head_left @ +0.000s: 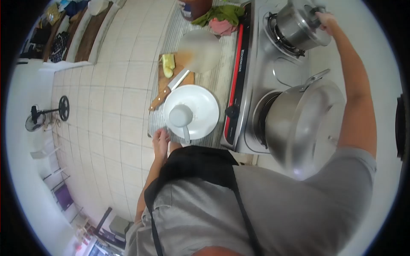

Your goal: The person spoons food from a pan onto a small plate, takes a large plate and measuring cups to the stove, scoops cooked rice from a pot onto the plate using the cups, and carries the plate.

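My right hand (326, 22) reaches far out and is closed on the black handle at the top of a steel pot (294, 27), which sits on the far burner. Whether that handle belongs to the lid or the pot is hard to tell. My left hand (161, 138) hangs by the counter's edge, fingers loosely bent, with nothing visible in it. Close to it is a white plate (209, 113) with a white long-handled cup (180, 115) on it. A wood-handled knife (164, 94) rests on the wooden cutting board (188, 79), near a cut green vegetable (168, 65).
A large steel pan (282, 123) covers the near burner of the gas stove (256, 79). Green cloth (220, 16), pink cloth (223, 27) and a brown container (194, 8) stand at the counter's far end. A pale round shape (200, 49) is blurred.
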Demonstrator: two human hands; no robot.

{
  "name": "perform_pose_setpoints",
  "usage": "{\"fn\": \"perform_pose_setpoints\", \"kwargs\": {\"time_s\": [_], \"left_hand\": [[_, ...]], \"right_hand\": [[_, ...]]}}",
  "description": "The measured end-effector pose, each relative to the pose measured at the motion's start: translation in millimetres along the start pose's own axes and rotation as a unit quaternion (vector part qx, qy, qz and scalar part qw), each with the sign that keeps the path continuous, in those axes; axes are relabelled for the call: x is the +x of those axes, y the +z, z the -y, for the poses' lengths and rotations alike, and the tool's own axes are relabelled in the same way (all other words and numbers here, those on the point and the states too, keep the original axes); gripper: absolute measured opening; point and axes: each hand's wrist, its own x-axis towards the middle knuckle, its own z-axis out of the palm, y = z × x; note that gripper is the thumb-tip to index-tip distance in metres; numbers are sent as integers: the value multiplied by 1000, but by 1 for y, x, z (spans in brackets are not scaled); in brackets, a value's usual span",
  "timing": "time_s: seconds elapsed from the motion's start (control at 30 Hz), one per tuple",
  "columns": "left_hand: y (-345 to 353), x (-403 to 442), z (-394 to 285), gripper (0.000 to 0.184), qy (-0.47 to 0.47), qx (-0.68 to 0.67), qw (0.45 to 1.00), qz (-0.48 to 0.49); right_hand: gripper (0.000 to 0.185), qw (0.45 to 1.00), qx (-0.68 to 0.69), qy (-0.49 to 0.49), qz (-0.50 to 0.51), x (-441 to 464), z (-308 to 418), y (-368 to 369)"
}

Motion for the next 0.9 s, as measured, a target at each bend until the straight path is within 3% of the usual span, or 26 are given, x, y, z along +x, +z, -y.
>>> {"fn": "perform_pose_setpoints", "kwargs": {"time_s": [0.03,0.1,0.17,0.3,0.37,0.43,0.5,0.6,0.67,0.7,0.77,0.9], "left_hand": [[3,5,0,37,-30,-66,997,15],[6,15,3,42,-25,-59,997,50],[6,32,1,45,-11,-45,997,61],[12,73,-2,50,28,39,993,104],[20,74,-19,53,67,133,986,79],[21,92,-11,54,103,193,972,89],[19,98,-11,55,134,243,957,88],[25,80,-19,52,235,332,912,43],[30,80,-15,49,226,150,959,84],[34,86,-6,49,234,144,958,86],[38,102,21,50,171,-30,978,113],[38,88,9,53,128,-136,970,156]], "right_hand": [[41,997,45,-41,-47,10,-9,-3],[34,987,86,-73,-114,-3,-8,-28],[39,975,-100,-151,-128,-48,4,-71],[44,983,-8,-63,-174,-228,34,-135],[46,975,8,-91,-204,-303,28,-150],[30,971,26,-123,-204,-344,-23,-169],[43,978,12,-19,-206,-411,-36,-159],[39,985,15,56,-160,-470,-58,-135],[39,981,14,72,-182,-494,-64,-117],[40,979,5,86,-185,-500,-69,-110],[41,978,-2,92,-189,-505,-76,-99],[44,977,-7,101,-190,-507,-94,-82]]}}
